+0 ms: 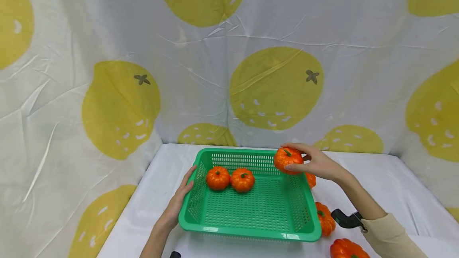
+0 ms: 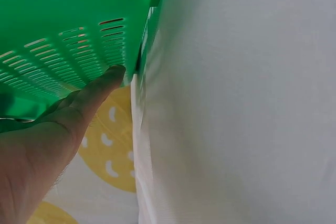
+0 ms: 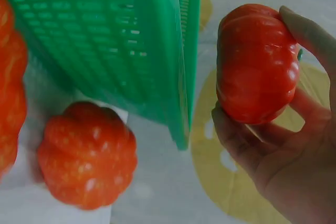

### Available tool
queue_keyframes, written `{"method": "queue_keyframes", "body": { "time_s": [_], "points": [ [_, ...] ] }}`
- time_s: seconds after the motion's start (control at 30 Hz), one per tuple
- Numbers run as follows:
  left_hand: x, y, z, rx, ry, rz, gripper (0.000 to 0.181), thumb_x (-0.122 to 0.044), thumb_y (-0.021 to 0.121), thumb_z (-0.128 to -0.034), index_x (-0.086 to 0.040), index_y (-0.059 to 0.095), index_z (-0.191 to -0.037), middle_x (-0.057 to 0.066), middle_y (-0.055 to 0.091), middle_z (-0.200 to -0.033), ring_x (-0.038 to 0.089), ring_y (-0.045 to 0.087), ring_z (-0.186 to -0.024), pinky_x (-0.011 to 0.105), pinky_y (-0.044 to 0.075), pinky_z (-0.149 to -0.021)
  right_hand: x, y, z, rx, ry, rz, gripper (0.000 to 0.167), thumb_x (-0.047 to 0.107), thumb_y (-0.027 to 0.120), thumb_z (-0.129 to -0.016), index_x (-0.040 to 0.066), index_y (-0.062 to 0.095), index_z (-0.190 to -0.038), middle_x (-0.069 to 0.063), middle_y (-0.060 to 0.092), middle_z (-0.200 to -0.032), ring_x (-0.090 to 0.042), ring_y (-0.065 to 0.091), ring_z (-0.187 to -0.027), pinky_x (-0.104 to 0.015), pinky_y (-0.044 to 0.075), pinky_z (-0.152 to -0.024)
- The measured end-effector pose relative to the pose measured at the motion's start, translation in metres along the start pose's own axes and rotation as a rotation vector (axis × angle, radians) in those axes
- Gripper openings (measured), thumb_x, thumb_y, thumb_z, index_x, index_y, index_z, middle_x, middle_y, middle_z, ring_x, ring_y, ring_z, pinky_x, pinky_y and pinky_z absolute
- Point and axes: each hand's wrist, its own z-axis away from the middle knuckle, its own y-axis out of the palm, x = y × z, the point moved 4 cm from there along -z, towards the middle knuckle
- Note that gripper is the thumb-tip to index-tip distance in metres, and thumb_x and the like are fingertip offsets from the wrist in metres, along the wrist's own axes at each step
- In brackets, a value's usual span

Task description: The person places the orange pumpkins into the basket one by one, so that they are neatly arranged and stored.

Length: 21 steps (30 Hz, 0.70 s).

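Observation:
My right hand [image 1: 319, 164] grips an orange pumpkin [image 1: 288, 161] over the basket's back right corner; in the right wrist view, thumb and fingers curl round the same pumpkin [image 3: 258, 64]. Two pumpkins [image 1: 218, 178] [image 1: 242, 180] sit side by side in the back left of the green basket [image 1: 251, 233]. At the basket's left side, my left hand [image 1: 176, 203] rests against the outer wall. The left wrist view shows this hand [image 2: 58, 135] with its thumb straight along the slotted wall [image 2: 79, 51]; its other fingers are mostly hidden.
Right of the basket, a pumpkin [image 1: 324, 219] stands close to the wall, another [image 1: 348, 249] lies nearer the front, and one [image 1: 310, 180] is partly hidden behind the basket's back right. A white cloth [image 1: 387, 182] covers the table; lemon-print fabric [image 1: 201, 90] hangs behind.

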Motion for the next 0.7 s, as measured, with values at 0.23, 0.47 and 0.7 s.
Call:
{"method": "queue_keyframes", "body": {
  "time_s": [0.23,0.47,0.7],
  "points": [
    [0.001,0.0,-0.001,-0.008,-0.002,-0.004,0.052,-0.043,0.026,-0.113,-0.042,0.016,-0.164,0.001,0.003,-0.176,0.034,0.0,-0.162,0.066,0.002,-0.124,0.006,0.02,-0.025,0.038,-0.061,-0.013,0.058,0.031,0.078,-0.093,0.02,0.058,-0.146,-0.008,0.066,-0.135,-0.019,0.065,-0.108,-0.039,0.054,-0.087],
    [0.0,-0.001,-0.001,-0.008,0.001,-0.004,0.053,-0.042,0.026,-0.1131,-0.041,0.016,-0.165,0.001,0.003,-0.176,0.034,0.001,-0.161,0.066,0.002,-0.124,0.009,0.031,-0.034,0.092,-0.058,-0.034,0.06,0.03,0.078,-0.094,0.016,0.055,-0.148,-0.011,0.064,-0.139,-0.022,0.066,-0.112,-0.037,0.054,-0.094],
    [0.0,0.0,-0.001,0.003,0.007,0.009,0.053,-0.042,0.027,-0.1131,-0.039,0.015,-0.165,0.002,0.002,-0.176,0.033,-0.001,-0.161,0.066,0.0,-0.124,0.015,0.033,-0.04,0.142,-0.001,-0.036,0.062,0.034,0.078,-0.093,0.017,0.055,-0.148,-0.011,0.066,-0.131,-0.021,0.066,-0.106,-0.038,0.055,-0.089]
  ]
}}
